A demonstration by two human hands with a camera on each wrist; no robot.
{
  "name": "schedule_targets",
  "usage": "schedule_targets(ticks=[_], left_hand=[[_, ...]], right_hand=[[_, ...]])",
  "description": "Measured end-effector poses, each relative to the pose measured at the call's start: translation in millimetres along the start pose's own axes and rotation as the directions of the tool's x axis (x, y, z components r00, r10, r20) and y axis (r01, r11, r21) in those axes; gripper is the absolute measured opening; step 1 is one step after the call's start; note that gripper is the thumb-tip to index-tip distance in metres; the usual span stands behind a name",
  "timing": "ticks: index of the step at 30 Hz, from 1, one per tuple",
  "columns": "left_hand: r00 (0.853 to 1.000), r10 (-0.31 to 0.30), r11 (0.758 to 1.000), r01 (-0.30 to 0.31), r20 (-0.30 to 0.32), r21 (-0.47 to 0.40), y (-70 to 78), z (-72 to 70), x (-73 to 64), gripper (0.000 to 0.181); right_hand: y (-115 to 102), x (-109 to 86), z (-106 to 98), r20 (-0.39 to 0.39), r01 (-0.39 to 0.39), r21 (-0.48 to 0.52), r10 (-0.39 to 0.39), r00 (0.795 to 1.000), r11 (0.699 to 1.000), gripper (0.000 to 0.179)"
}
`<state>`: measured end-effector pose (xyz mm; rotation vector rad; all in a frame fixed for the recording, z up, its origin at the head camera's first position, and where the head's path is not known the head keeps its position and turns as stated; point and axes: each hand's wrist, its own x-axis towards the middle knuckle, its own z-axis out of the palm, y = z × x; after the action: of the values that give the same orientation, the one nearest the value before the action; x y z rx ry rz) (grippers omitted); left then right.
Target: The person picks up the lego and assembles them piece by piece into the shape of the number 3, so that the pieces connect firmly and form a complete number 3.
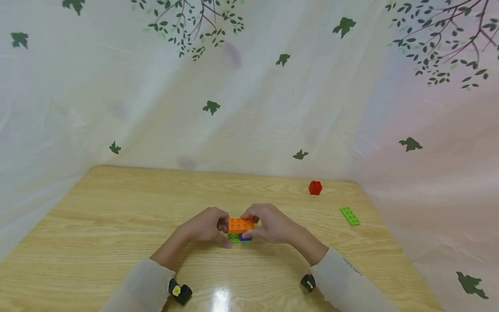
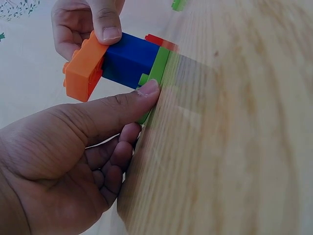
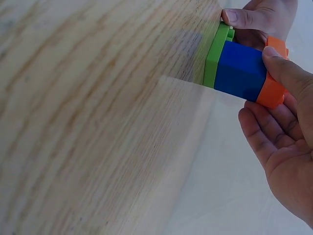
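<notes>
In the middle of the table, a blue toy brick [image 2: 131,58] stands on one end of a green building plate [image 3: 215,58] that lies flat on the wood. An orange brick [image 1: 240,225] with studs tops the blue one and juts out past it to the left. My left hand [image 1: 208,225] pinches the green plate at its left end, thumb on the near edge and other fingers curled behind. From the other side, my right hand [image 1: 273,223] grips the orange brick between thumb and fingers, the thumb near its seam with the blue brick.
A red brick [image 1: 315,188] stands near the table's back right. Closer to the right edge lies another green plate [image 1: 350,216] with studs up. Behind the wooden table [image 1: 117,208] hangs a pale curtain [image 1: 249,130] printed with leaves and branches.
</notes>
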<state>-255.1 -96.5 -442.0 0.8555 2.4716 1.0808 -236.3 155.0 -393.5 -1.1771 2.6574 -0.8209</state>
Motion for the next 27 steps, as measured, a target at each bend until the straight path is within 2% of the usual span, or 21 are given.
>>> schedule_targets(ticks=[11,20,27], left_hand=[[1.000,-0.004,1.000,0.004,-0.007,-0.003,2.8,0.0,-2.5,0.034],[1.000,-0.009,1.000,0.009,-0.003,-0.004,3.6,-0.5,-2.1,0.034],[1.000,-0.025,1.000,0.025,-0.003,-0.007,3.9,0.1,-2.5,0.034]], right_hand=[[4,-2.8,0,0.025,-0.012,0.035,0.011,1.000,0.999,0.041],[6,-6.2,-3,0.051,-0.018,0.011,0.017,0.999,1.000,0.047],[10,-14.1,-8,0.043,-0.065,-0.035,0.067,0.997,0.997,0.048]])
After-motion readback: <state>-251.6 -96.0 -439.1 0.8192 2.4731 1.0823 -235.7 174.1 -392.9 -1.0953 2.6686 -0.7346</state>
